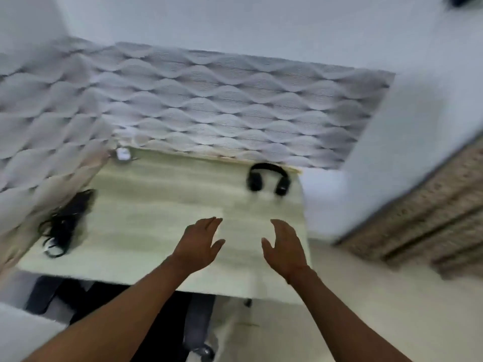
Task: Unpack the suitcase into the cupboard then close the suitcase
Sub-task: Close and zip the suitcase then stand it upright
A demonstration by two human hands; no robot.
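Head view, and both arms were stretched out over a pale wood-grain tabletop (146, 231). The left hand (200, 242) and the right hand (285, 246) were held palms facing each other, a gap kept between them, fingers straight and loosely spread, nothing gripped in either. The pose read as a reach being set up, or as hands just freed of a load; which of the two could not be told from this blurred frame.

Black headphones (269, 180) were seen lying flat near the far right edge of the tabletop, close to the wave-patterned wall panel (235, 100), likely parked there out of the working space. A tangle of black cables (65, 223) was left at the left edge, and a small white object (122, 153) sat in the far left corner; what it was could not be made out. A dark chair (130, 322) was tucked beneath the near edge.

The suitcase and the cupboard were not in view at all, so progress on the unpacking could not be judged; a turn towards them was probably needed first.
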